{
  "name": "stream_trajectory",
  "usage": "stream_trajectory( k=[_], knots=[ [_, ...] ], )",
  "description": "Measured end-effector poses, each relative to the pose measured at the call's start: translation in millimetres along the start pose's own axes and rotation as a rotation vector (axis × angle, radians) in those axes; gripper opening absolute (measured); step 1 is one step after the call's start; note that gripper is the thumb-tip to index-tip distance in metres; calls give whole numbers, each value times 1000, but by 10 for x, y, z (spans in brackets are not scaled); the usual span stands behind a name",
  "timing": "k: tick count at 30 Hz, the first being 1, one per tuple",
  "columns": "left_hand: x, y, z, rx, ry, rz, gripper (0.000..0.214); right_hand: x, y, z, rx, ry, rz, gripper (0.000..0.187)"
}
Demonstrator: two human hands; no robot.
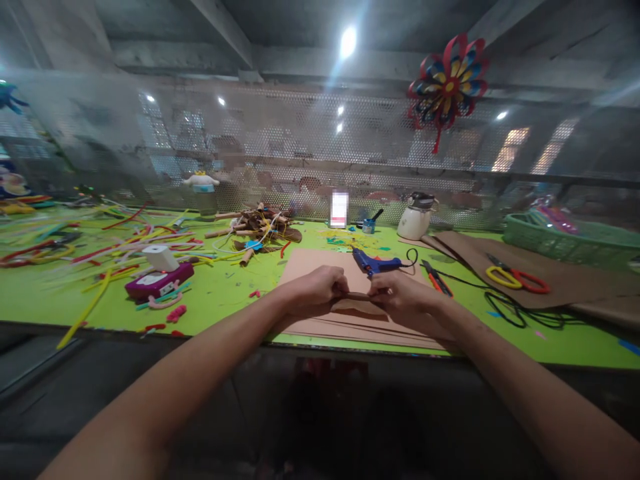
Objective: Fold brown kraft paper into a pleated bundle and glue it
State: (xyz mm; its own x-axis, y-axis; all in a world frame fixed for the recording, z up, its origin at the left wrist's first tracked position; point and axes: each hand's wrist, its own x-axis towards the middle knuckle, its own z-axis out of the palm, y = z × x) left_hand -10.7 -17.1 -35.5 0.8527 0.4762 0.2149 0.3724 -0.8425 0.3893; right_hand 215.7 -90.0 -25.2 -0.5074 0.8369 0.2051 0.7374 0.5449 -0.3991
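Note:
Between my two hands is a piece of brown paper (361, 305), its far edge folded or rolled into a narrow strip. My left hand (323, 285) pinches the left end of that edge, and my right hand (397, 291) pinches the right end. Fingertips partly hide the edge. Beneath lie flat sheets of brown cardboard (315, 327), stacked at the front of the green table. Just beyond my right hand a blue glue gun (375, 263) rests on the cardboard. Red-handled pliers (438, 279) lie to the right of it.
Scissors (517, 277) and a black cable (515, 313) lie right, near large brown paper (475, 260) and a green basket (570, 237). A purple power strip (160, 281), pipe cleaners (107, 267) and rolled brown paper tubes (260, 227) are left. A white jug (416, 219) stands behind.

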Motion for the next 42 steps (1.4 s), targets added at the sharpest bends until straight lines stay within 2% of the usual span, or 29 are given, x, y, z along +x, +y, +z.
stream_trajectory(
  k=[7, 13, 20, 23, 28, 31, 35, 42],
  knots=[
    [13, 53, -69, 79, -52, 64, 34, 2, -17, -77, -109, -77, -86, 17],
    [27, 137, -111, 164, -75, 43, 27, -78, -71, -90, -241, -94, -113, 26],
    [4, 149, -155, 215, -77, 54, 27, -67, -42, -66, -217, -66, -120, 17],
    [40, 192, -143, 271, -87, 44, 15, -24, -81, -14, -216, -35, -50, 9],
    [45, 276, -87, 324, -37, 89, 20, -32, -102, 92, -221, 23, 1, 13],
    [13, 284, -66, 263, -38, 43, 17, -93, -58, 115, -165, 32, 11, 10],
    [-24, 295, -84, 261, -73, -16, 13, -175, 13, 133, -86, 39, -42, 19],
    [-88, 324, -147, 295, -110, 97, 11, -233, -6, 137, -102, 51, -64, 26]
  ],
)
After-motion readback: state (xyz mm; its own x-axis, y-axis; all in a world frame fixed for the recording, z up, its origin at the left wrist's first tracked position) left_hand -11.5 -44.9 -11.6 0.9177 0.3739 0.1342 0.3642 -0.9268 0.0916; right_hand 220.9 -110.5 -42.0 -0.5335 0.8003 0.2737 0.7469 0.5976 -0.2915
